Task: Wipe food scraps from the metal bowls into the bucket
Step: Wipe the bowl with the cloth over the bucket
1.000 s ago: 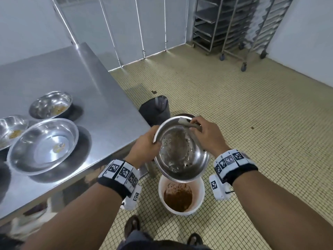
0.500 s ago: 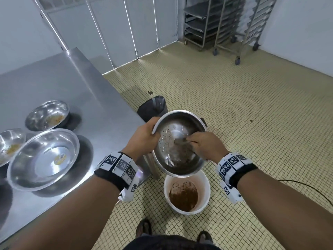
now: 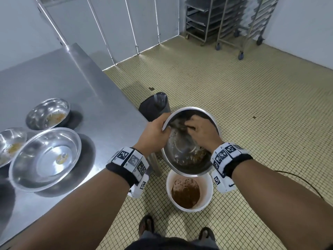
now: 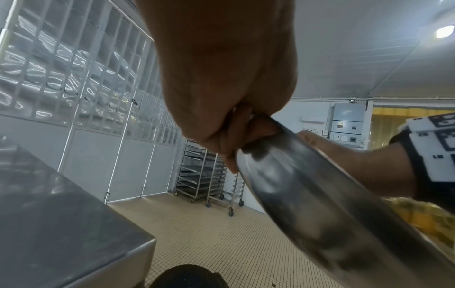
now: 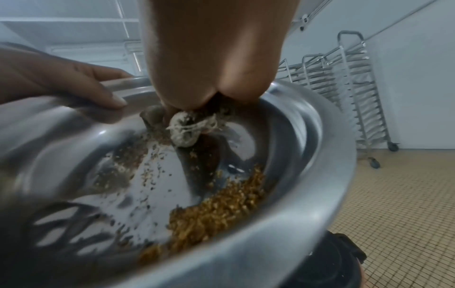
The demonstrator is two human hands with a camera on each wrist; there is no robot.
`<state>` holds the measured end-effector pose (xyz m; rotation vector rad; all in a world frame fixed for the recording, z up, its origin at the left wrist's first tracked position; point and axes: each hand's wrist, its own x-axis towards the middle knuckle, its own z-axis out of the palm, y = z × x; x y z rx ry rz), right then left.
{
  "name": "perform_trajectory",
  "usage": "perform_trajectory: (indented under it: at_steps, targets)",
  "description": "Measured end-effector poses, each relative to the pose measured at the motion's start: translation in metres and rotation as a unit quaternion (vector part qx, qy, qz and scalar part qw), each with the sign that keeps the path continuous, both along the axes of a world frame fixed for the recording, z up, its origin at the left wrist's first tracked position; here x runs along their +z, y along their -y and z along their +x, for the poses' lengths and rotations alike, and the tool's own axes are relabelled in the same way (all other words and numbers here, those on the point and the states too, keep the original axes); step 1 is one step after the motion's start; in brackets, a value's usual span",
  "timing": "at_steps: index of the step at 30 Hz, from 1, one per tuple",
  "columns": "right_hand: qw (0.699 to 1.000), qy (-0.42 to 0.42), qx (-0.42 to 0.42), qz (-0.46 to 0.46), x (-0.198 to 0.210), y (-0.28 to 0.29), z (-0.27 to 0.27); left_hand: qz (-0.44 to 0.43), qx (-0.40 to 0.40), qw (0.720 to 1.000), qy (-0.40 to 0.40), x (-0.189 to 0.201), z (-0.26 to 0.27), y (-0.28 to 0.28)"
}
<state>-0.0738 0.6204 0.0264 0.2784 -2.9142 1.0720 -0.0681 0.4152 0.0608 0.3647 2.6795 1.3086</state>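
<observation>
My left hand (image 3: 155,131) grips the rim of a metal bowl (image 3: 187,156) and holds it tilted over the white bucket (image 3: 189,193) on the floor. The bucket holds brown scraps. My right hand (image 3: 200,130) is inside the bowl near its upper wall and pinches a dirty wad of cloth (image 5: 184,128) against the metal. Yellow-brown scraps (image 5: 216,210) lie heaped at the bowl's low side. In the left wrist view my left hand (image 4: 234,140) curls over the bowl's (image 4: 332,214) edge. In the right wrist view my left thumb lies on the bowl's (image 5: 283,224) rim.
A steel table (image 3: 72,91) stands to the left with three metal bowls: a large one (image 3: 45,159), one with scraps behind it (image 3: 48,113) and one at the left edge (image 3: 10,143). A black bin (image 3: 155,105) stands beyond the table corner. Wheeled racks (image 3: 225,20) stand far back.
My right hand with the cloth went from the bowl's top rim down to its middle, then back up to the upper wall. Scraps have gathered at the bowl's low side.
</observation>
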Motion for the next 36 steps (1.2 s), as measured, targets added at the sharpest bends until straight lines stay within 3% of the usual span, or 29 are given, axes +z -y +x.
perform_trajectory:
  at_steps: [5, 11, 13, 15, 17, 22, 30, 33, 36]
  targets:
    - [0.996, 0.018, 0.088, -0.01, -0.011, 0.0, 0.011, 0.008, 0.013, 1.0, 0.008, -0.009, 0.003, -0.001]
    - [0.975, 0.102, 0.179, 0.087, -0.004, -0.001, 0.026, -0.006, 0.021, 1.0, 0.003, -0.004, 0.004, 0.001]
    - [0.988, 0.071, 0.131, 0.048, 0.005, -0.008, 0.022, -0.005, 0.02, 1.0, -0.012, 0.0, 0.003, 0.002]
    - [0.999, -0.007, 0.024, -0.028, 0.012, -0.016, 0.011, -0.004, 0.012, 1.0, -0.026, 0.004, 0.003, 0.002]
    - [0.997, -0.07, -0.015, -0.029, 0.013, -0.016, 0.0, 0.008, 0.004, 0.999, -0.036, 0.006, 0.005, -0.001]
    - [0.991, -0.073, 0.112, 0.032, 0.007, 0.0, 0.008, 0.034, 0.001, 0.998, -0.051, 0.007, 0.009, -0.005]
    - [0.957, 0.095, 0.236, 0.137, 0.001, 0.003, 0.04, 0.001, 0.012, 0.998, -0.068, 0.011, 0.011, 0.003]
    - [0.965, 0.127, 0.205, 0.103, 0.016, -0.002, 0.042, -0.029, 0.002, 0.995, -0.094, 0.017, 0.008, 0.005]
    - [0.994, 0.024, 0.086, 0.058, 0.026, -0.019, 0.021, -0.041, -0.01, 0.993, -0.114, 0.023, 0.006, 0.007]
